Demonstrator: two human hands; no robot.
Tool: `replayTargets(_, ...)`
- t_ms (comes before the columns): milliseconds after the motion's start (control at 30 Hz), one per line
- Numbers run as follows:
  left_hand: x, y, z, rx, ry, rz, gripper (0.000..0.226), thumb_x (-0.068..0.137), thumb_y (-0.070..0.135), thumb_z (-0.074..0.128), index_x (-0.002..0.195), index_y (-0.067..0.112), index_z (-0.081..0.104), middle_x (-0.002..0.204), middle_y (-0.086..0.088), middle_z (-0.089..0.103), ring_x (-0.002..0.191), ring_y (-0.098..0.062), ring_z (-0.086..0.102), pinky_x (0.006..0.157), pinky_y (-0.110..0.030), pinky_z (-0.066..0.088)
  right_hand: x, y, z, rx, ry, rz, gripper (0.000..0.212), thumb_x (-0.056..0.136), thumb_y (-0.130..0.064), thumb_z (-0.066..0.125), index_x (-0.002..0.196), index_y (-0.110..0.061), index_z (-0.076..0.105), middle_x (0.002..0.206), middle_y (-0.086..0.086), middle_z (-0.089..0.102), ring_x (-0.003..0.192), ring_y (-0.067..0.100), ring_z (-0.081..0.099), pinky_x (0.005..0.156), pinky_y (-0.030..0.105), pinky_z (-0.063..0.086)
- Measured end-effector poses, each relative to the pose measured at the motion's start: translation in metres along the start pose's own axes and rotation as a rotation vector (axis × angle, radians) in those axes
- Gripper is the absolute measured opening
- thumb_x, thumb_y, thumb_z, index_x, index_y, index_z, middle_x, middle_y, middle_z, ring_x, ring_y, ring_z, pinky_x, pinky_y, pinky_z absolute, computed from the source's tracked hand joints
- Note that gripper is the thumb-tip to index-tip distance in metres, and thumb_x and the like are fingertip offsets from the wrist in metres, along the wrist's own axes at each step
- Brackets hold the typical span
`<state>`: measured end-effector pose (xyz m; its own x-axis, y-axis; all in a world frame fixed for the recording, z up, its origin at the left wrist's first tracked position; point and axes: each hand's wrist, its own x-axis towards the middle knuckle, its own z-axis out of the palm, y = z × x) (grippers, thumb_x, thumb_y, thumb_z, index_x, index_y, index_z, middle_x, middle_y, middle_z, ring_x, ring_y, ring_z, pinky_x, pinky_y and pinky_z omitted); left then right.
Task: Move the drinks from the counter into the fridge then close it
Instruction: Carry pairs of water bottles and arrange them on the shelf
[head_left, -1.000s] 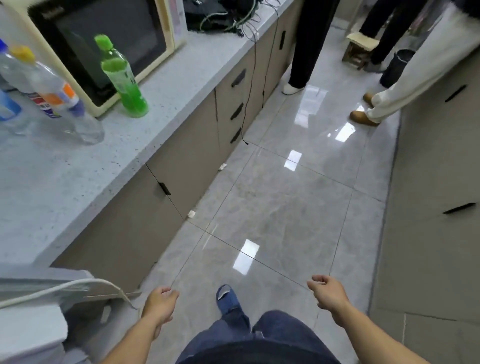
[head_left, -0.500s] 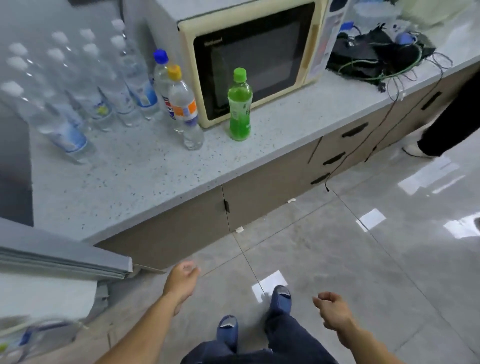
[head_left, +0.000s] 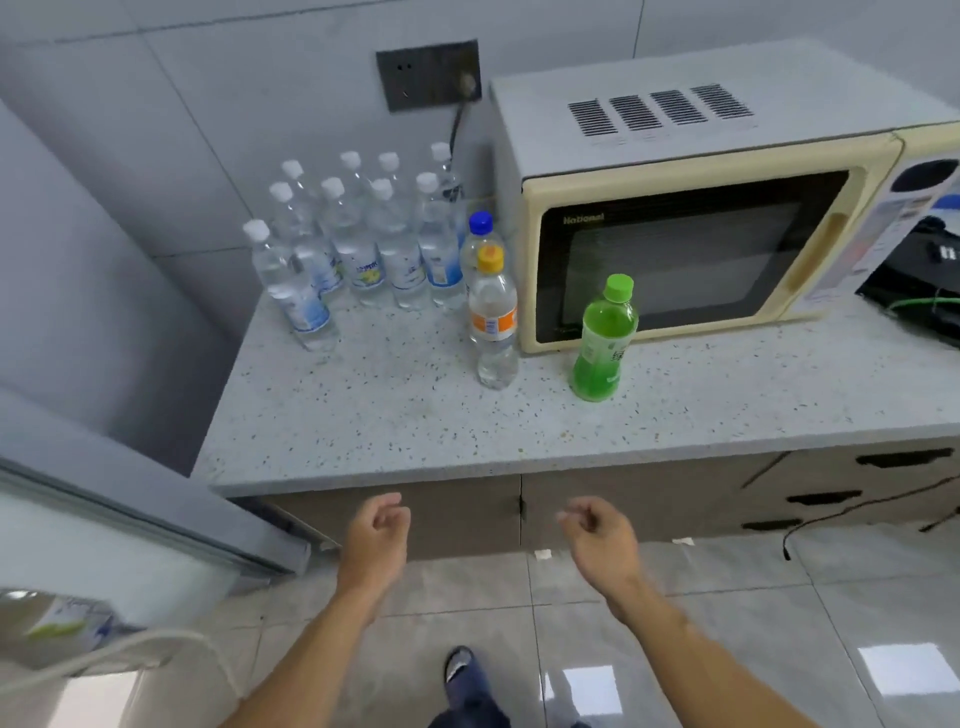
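At the far left, the open fridge door (head_left: 119, 519) cut across the corner, with a blurred bottle (head_left: 67, 623) lying on its shelf. On the speckled counter (head_left: 415, 431), a cluster of clear water bottles (head_left: 358, 244) with white caps stood against the tiled wall, below a dark wall socket (head_left: 428, 74). Just right of them stood a blue-capped bottle (head_left: 480, 234), and directly in front of it an orange-capped bottle (head_left: 492, 319) with an orange label. A green bottle (head_left: 602, 343) stood further right, in front of the door of a cream microwave (head_left: 691, 249). Dark cabling (head_left: 919, 291) lay at the counter's right end. Below the counter edge, both hands hung empty in front of the cabinet: the left hand (head_left: 376, 540) was loosely curled, and the right hand (head_left: 602, 540) was likewise half-closed, with neither touching anything. 1 blue shoe (head_left: 462, 675) showed on the glossy floor.
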<state>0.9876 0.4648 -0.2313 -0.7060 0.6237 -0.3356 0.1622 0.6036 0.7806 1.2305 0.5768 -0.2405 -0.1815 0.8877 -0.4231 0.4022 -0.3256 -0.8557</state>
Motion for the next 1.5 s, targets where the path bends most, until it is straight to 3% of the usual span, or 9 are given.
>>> replayTargets(367, 0.123, 0.117, -0.062, -0.425, 0.484, 0.018, 0.026, 0.094, 0.027, 0.059, 0.119, 0.035, 0.055, 0.108, 0.015, 0.057, 0.086, 0.003, 0.057, 0.06, -0.014, 0.04, 0.08, -0.202, 0.126, -0.064, -0.21, -0.395, 0.025, 0.092, -0.028, 0.068, 0.116, -0.024, 0.062, 0.102, -0.008, 0.064, 0.075, 0.006, 0.063, 0.071, 0.027, 0.058)
replayTargets(500, 0.169, 0.166, -0.084, -0.497, 0.575, 0.048, 0.031, 0.093, 0.029, 0.064, 0.12, 0.035, 0.052, 0.124, 0.01, 0.055, 0.097, -0.008, 0.058, 0.071, -0.015, 0.041, 0.121, -0.289, 0.158, -0.113, -0.144, -0.509, 0.042, 0.093, -0.028, 0.067, 0.133, -0.022, 0.055, 0.131, -0.005, 0.057, 0.09, 0.01, 0.065, 0.091, 0.036, 0.057)
replayTargets(600, 0.196, 0.193, -0.101, -0.446, 0.63, 0.086, 0.049, 0.091, 0.028, 0.065, 0.137, 0.031, 0.047, 0.138, 0.004, 0.046, 0.11, -0.016, 0.056, 0.088, -0.031, 0.048, 0.148, -0.341, 0.173, -0.127, -0.088, -0.587, 0.052, 0.093, -0.025, 0.065, 0.142, -0.021, 0.048, 0.145, 0.0, 0.046, 0.114, 0.022, 0.062, 0.104, 0.038, 0.049)
replayTargets(733, 0.229, 0.216, -0.122, -0.321, 0.67, 0.103, 0.063, 0.089, 0.025, 0.066, 0.146, 0.027, 0.04, 0.149, -0.003, 0.033, 0.129, -0.025, 0.044, 0.092, -0.031, 0.037, 0.183, -0.388, 0.181, -0.261, -0.046, -0.636, 0.056, 0.093, -0.021, 0.063, 0.146, -0.02, 0.043, 0.151, 0.004, 0.034, 0.122, 0.021, 0.052, 0.096, 0.025, 0.037)
replayTargets(900, 0.252, 0.227, -0.135, -0.026, 0.629, 0.109, 0.062, 0.092, 0.03, 0.064, 0.148, 0.025, 0.039, 0.15, -0.004, 0.032, 0.133, -0.031, 0.033, 0.103, -0.041, 0.038, 0.22, -0.413, 0.181, -0.547, -0.094, -0.553, 0.059, 0.095, -0.019, 0.059, 0.15, -0.018, 0.036, 0.156, 0.006, 0.025, 0.116, 0.029, 0.057, 0.09, 0.031, 0.042)
replayTargets(1033, 0.261, 0.23, -0.136, 0.15, 0.548, 0.156, 0.057, 0.095, 0.027, 0.06, 0.148, 0.023, 0.04, 0.15, -0.003, 0.035, 0.133, -0.032, 0.031, 0.101, -0.041, 0.038, 0.234, -0.414, 0.183, -0.726, -0.134, -0.536, 0.058, 0.095, -0.015, 0.057, 0.149, -0.018, 0.037, 0.148, 0.012, 0.037, 0.124, 0.031, 0.052, 0.089, 0.034, 0.044)
replayTargets(1200, 0.255, 0.222, -0.133, 0.172, 0.557, 0.236, 0.046, 0.095, 0.016, 0.061, 0.139, 0.022, 0.05, 0.142, -0.004, 0.045, 0.124, -0.031, 0.045, 0.093, -0.039, 0.042, 0.232, -0.407, 0.186, -0.752, -0.112, -0.577, 0.039, 0.093, -0.025, 0.065, 0.129, -0.018, 0.05, 0.131, 0.014, 0.048, 0.094, 0.027, 0.051, 0.074, 0.031, 0.04)
replayTargets(1367, 0.238, 0.217, -0.131, 0.165, 0.525, 0.254, 0.028, 0.093, 0.018, 0.064, 0.121, 0.021, 0.06, 0.121, -0.003, 0.053, 0.093, -0.019, 0.052, 0.076, -0.032, 0.039, 0.213, -0.395, 0.185, -0.774, -0.138, -0.641, 0.033, 0.089, -0.019, 0.069, 0.118, -0.013, 0.056, 0.125, 0.013, 0.051, 0.099, 0.029, 0.058, 0.071, 0.03, 0.042)
replayTargets(1500, 0.222, 0.212, -0.13, 0.101, 0.529, 0.261, 0.024, 0.089, 0.011, 0.068, 0.112, 0.018, 0.065, 0.108, 0.005, 0.047, 0.096, -0.02, 0.054, 0.077, -0.029, 0.039, 0.199, -0.382, 0.179, -0.711, -0.186, -0.65, 0.026, 0.082, -0.014, 0.072, 0.106, -0.013, 0.059, 0.121, 0.01, 0.054, 0.092, 0.025, 0.059, 0.068, 0.027, 0.043)
